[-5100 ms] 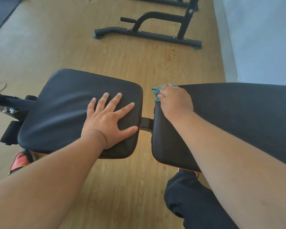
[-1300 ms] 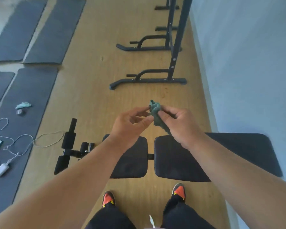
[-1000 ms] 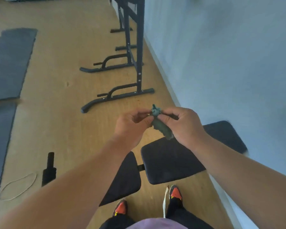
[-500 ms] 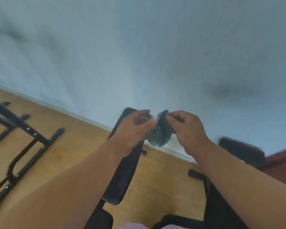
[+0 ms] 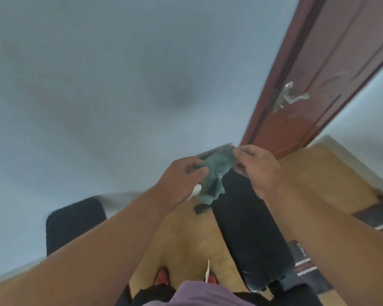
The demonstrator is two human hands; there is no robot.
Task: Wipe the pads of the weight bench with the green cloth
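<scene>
Red shoes [image 5: 161, 276] stood on the wood floor [image 5: 186, 239] beside a long black bench pad [image 5: 248, 228]. Above it, the left hand [image 5: 181, 180] and right hand [image 5: 259, 168] each pinched the green cloth [image 5: 217, 173], which hung between them before a brown door [image 5: 318, 74].

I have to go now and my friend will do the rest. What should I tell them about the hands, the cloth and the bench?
Left hand: pinches one edge of the green cloth.
Right hand: pinches the other edge; the cloth is stretched between them in the air and hangs down, touching nothing else.
Bench: a long black pad lies below the cloth; a second black pad sits to the left by the wall.
Done: cannot tell from this blurred view which pads are wiped.
Left: lower the cloth onto the pads and wipe.
</scene>
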